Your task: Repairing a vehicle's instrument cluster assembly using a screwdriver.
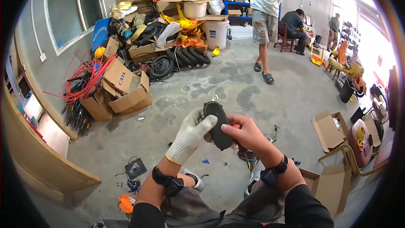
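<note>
Black elongated housing (219,133) is positioned above the concrete floor (228,86), clamped between the gloved left hand (190,130) and the bare right hand (249,133), both thumbs pressing its upper face. Visible face appears whole; handling is judged under way, with the housing not yet set down. Remaining steps cannot be determined. Hidden: its underside and the fingers behind it. Hard to make out: a red item (236,126) at the right hand; dark wired parts (248,156) below
</note>
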`<state>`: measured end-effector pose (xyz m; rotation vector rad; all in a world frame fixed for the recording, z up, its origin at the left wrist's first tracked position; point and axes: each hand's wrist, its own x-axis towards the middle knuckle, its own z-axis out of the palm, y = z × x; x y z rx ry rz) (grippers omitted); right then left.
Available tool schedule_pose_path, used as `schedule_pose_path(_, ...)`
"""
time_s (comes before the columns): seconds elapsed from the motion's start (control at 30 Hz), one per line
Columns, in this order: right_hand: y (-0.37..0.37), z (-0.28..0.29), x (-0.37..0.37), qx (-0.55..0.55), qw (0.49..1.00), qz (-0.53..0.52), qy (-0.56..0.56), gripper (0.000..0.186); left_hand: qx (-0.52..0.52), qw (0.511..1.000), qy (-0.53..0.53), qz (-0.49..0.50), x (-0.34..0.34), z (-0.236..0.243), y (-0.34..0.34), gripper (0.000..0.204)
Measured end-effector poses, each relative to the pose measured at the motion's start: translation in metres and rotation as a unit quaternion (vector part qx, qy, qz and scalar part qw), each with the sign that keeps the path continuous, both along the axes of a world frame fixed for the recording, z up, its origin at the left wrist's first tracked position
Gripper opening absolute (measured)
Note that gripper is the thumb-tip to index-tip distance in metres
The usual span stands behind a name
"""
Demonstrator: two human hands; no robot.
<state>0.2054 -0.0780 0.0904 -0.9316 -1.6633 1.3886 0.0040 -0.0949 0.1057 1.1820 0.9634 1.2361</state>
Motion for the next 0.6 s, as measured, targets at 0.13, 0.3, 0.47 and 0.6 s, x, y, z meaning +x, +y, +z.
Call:
schedule_pose_path(0.13, 0.028, -0.021, 0.006, -0.059, 0.995, 0.009, 0.085, 0.035, 0.126, 0.986, 0.074, 0.077, 0.018, -0.033, 0.047, 0.035)
schedule_pose_path(0.3, 0.045, -0.061, 0.015, -0.090, 0.995, -0.002, 0.053, 0.043, -0.024, 0.985, -0.171, -0.002, 0.050, -0.060, 0.071, 0.032)
schedule_pose_path(0.47, 0.062, -0.081, 0.016, -0.177, 0.982, 0.021, 0.068, 0.043, -0.110, 0.897, -0.421, -0.074, 0.056, -0.095, 0.090, 0.044)
schedule_pose_path(0.6, 0.068, -0.087, 0.018, -0.212, 0.973, 0.071, 0.063, 0.049, -0.087, 0.906, -0.398, -0.114, 0.056, -0.102, 0.095, 0.056)
